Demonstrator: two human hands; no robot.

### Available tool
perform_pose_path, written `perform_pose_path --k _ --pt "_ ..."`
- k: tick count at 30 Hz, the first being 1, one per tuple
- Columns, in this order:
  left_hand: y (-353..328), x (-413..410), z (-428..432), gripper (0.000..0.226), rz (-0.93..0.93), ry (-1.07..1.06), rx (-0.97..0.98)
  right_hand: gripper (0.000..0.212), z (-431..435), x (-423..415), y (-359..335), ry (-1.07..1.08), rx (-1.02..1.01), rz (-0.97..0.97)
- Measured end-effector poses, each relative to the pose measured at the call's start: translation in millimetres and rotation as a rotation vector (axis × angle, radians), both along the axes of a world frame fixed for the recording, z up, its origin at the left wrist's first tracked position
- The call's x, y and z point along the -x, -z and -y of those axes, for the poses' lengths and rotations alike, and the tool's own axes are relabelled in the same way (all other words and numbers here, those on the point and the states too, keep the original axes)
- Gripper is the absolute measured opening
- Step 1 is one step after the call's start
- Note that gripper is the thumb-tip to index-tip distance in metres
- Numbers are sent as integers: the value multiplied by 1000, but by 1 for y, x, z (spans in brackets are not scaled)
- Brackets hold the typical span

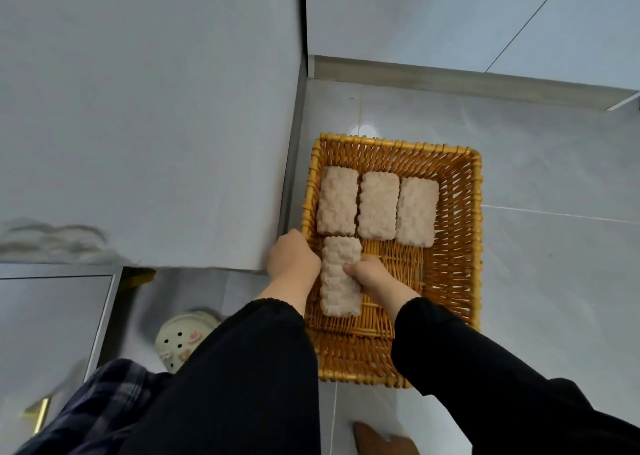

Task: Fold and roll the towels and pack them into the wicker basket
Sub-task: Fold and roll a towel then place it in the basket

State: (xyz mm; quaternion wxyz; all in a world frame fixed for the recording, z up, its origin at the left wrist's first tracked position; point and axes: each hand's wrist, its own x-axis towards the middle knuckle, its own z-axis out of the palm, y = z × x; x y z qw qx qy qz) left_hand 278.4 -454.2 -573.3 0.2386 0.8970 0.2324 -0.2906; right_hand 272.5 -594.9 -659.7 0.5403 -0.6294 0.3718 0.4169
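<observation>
A rectangular wicker basket (460, 233) stands on the grey tiled floor. Three pale pink rolled towels lie side by side across its far half: left (337, 200), middle (377, 205), right (417, 210). A fourth rolled towel (340, 276) lies lengthwise in the near left part. My right hand (369, 274) grips this fourth roll from its right side, fingers curled over it. My left hand (292, 257) presses against the roll's left side by the basket's left rim. Black sleeves cover both forearms.
A grey tabletop (149, 115) fills the left, its edge right beside the basket. More pale towel fabric (52, 240) lies blurred on its left. A cream perforated slipper (183, 340) and plaid trouser leg (97, 409) show below. A wall skirting (450, 80) runs behind the basket.
</observation>
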Motion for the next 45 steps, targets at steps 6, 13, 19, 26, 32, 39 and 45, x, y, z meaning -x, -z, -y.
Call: perform_pose_path --k 6,13,19,26,32,39,45 --pt "6 -4 -11 12 92 72 -21 43 -21 -15 12 111 24 1" --pt "9 -3 -12 12 103 132 -18 31 -32 -29 26 199 86 62" --pt "8 1 -18 13 118 155 35 34 -33 -13 22 -176 393 421" --pt "2 3 -16 14 54 200 -7 60 -25 30 19 -1100 720 865" --pt "-12 4 -13 19 22 215 -7 62 -26 21 3 -1044 645 777" --pt "-64 5 -10 33 309 367 -42 51 -10 -5 -64 -740 575 975" --pt "-145 12 6 58 548 463 -98 47 4 -20 -164 -567 522 1143"
